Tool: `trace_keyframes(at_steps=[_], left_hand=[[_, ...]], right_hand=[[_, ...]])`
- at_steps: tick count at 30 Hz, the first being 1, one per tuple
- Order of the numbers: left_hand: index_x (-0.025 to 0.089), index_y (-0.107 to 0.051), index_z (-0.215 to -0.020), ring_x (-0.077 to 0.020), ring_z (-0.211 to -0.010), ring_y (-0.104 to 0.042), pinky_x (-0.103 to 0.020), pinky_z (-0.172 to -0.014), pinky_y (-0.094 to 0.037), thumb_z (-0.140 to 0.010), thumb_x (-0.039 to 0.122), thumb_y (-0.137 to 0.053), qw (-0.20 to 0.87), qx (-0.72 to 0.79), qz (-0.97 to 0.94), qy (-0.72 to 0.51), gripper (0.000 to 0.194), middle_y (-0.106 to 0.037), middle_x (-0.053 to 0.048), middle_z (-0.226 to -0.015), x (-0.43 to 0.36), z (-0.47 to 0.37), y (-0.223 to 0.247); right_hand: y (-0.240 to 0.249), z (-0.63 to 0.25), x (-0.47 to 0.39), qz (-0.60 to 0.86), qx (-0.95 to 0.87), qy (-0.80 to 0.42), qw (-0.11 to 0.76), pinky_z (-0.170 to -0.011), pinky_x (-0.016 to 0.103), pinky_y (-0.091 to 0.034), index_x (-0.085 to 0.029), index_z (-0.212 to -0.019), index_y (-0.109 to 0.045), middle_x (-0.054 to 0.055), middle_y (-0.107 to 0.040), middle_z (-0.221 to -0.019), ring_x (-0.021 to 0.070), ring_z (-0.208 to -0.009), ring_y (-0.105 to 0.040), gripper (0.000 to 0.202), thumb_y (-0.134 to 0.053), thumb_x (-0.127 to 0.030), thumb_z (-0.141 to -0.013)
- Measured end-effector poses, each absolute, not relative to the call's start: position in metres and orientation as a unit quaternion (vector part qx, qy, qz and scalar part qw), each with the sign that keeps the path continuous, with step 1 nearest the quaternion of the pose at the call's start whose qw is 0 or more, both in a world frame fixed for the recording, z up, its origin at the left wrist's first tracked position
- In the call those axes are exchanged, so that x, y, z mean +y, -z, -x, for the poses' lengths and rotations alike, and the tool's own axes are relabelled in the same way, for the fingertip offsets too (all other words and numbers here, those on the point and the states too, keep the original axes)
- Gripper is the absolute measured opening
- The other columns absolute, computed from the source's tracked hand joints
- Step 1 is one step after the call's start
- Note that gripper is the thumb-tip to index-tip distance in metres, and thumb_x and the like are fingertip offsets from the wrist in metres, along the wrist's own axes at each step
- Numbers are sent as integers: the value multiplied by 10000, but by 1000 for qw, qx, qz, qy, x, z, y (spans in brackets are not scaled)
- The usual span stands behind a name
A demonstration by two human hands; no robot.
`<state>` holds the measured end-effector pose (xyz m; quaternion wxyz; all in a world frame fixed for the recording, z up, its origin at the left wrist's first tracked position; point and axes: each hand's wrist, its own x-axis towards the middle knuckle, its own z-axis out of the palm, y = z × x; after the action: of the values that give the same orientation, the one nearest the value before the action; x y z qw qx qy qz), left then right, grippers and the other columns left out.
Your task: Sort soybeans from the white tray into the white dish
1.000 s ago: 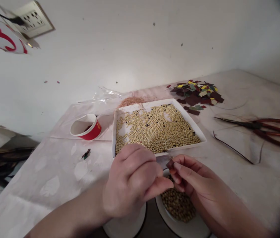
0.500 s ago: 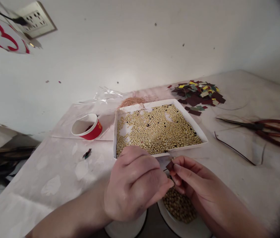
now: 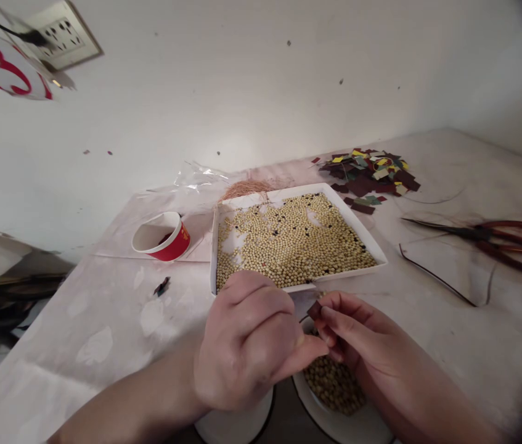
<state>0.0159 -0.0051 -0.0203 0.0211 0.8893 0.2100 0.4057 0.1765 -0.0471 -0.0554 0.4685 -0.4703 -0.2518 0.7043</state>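
Note:
My right hand (image 3: pixel 362 342) pinches a small dark brown square (image 3: pixel 315 309) between thumb and forefinger. Close against it on the left, my left hand (image 3: pixel 254 345) is curled with its back to the camera, its thumb reaching toward the right fingers. What the left fingers hold is hidden; a thin dark line shows between the hands. Below them is a bowl of brownish beads (image 3: pixel 337 385), partly covered by the right hand. Just beyond the hands lies a white tray (image 3: pixel 357 222) of small yellowish beads with some dark ones.
A red and white paper cup (image 3: pixel 172 243) stands left of the tray. Behind the tray are coppery strands (image 3: pixel 246 189) and clear plastic. Coloured pieces (image 3: pixel 371 176) are heaped at the back right, near red-handled scissors (image 3: pixel 487 234) and a bent dark strip (image 3: pixel 436 277).
My left thumb has moved slightly right and down, toward the right fingers. My right hand has shifted a little left, still pinching the brown square.

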Motion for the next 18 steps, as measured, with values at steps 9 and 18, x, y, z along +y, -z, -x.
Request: trace_keyframes(at_steps=[9, 18], left_hand=[[142, -490, -639, -112, -625, -497, -305, -626, -453, -723, 231, -706, 17, 212, -897, -388, 248, -557, -4, -675, -6, -16, 18], [145, -537, -634, -111, -625, -509, -286, -615, -463, -731, 220, -696, 12, 217, -902, -373, 201, -565, 2, -665, -7, -18, 13]], right_hand=[[54, -176, -45, 458, -247, -715, 467, -504, 242, -274, -186, -703, -547, -31, -498, -620, 85, -531, -366, 243, -679, -390, -705], [53, -175, -45, 456, -246, -722, 459, -506, 246, -279, -190, -690, -519, -29, -498, -622, 90, -531, -368, 246, -671, -383, -708]])
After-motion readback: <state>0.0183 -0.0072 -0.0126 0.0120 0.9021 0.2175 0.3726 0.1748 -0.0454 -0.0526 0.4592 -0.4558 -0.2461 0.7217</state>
